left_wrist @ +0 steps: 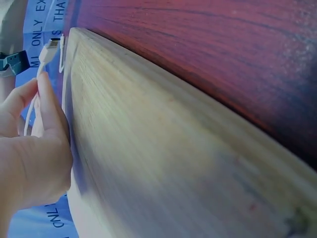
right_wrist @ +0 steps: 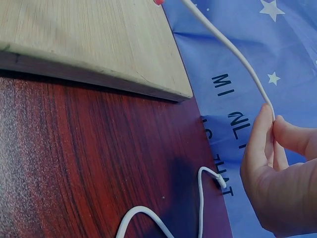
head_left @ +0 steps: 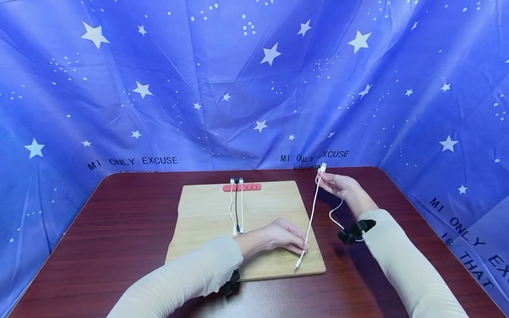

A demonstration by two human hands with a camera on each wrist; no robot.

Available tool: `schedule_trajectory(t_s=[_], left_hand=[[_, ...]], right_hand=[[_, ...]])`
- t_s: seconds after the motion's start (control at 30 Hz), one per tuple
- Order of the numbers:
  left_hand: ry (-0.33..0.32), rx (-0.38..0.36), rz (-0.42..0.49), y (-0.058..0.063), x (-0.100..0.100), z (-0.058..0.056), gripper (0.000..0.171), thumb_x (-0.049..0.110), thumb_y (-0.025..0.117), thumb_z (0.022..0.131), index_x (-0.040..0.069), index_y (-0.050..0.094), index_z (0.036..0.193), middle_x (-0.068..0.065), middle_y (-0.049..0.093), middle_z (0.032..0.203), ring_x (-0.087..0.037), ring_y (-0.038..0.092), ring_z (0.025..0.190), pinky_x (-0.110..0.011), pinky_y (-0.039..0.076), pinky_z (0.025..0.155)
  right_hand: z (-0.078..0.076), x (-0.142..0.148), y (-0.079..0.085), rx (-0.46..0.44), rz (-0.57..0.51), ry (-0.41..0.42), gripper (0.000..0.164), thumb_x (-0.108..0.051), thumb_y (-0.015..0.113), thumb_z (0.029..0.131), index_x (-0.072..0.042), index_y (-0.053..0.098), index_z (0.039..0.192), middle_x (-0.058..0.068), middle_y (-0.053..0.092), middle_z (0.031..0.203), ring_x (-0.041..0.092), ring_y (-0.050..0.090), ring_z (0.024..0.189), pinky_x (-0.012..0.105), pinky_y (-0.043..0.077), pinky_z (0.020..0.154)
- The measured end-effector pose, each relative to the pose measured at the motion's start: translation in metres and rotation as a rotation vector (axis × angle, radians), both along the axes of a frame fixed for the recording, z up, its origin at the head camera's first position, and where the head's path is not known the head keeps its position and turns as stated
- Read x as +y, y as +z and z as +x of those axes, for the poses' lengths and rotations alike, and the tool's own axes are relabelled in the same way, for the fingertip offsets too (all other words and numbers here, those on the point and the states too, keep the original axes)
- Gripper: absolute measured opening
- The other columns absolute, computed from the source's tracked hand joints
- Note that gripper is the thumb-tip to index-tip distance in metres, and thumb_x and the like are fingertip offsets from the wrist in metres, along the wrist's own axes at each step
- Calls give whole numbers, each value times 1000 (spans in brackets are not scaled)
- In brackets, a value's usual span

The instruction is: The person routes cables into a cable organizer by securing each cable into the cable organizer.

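Observation:
A white charging cable (head_left: pixel 313 212) is stretched between my two hands at the right side of the wooden board. My left hand (head_left: pixel 284 236) pinches its lower end, just behind the small connector (left_wrist: pixel 50 48), above the board's front right part. Farther back, my right hand (head_left: pixel 338 183) pinches the upper end between thumb and fingers, with a white plug (head_left: pixel 323 167) at the fingertips. In the right wrist view, the right hand (right_wrist: pixel 282 173) holds the cable (right_wrist: pixel 233 49) well above the table.
On the wooden board (head_left: pixel 207 207), a red cable holder (head_left: pixel 250 187) carries two white cables and one black cable (head_left: pixel 236 205) side by side. Another white cable (right_wrist: pixel 200 198) lies curved on the dark red table (head_left: pixel 119 229), right of the board. A blue starry curtain (head_left: pixel 222 110) hangs behind.

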State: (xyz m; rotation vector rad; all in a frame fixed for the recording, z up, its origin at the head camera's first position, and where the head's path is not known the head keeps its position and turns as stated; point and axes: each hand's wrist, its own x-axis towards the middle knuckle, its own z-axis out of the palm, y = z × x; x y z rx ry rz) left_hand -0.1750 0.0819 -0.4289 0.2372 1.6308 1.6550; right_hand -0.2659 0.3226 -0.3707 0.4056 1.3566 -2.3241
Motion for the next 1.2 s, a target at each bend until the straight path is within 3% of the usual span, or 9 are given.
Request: schedule_trajectory(t_s=[0.5,0.7,1.0,1.2], left_hand=[[71,20,-4,1,-11,5,21,-14,66,82,-16,68,103,-35,70,102,-40,73,91,-35,64,77],[56,31,-1,1,-17,5,21,-13,66,83,-16,67,104,-36,69,102,-39,74,89,-37,64,78],[25,23,32,-3,-28,6,23,-14,64,84,-17,65,106,-36,69,102,-22,75,73,-39,63,80],[22,8,32,-2,-34,5,23,-14,63,85,-17,64,108,-37,68,105,-26,76,79,-39,63,82]], right_hand=[[-2,-14,1,-6,23,-41,40,1,42,100,-4,69,72,5,71,71,10,68,69,21,62,69],[-4,-18,-1,4,27,-31,39,3,43,100,-5,69,72,3,71,72,9,67,69,20,61,69],[-5,-31,-2,3,38,-33,39,3,43,100,-6,69,72,3,72,71,9,68,69,21,62,70],[-8,-36,0,11,40,-9,40,3,42,100,-6,70,71,5,73,70,10,69,69,21,62,69]])
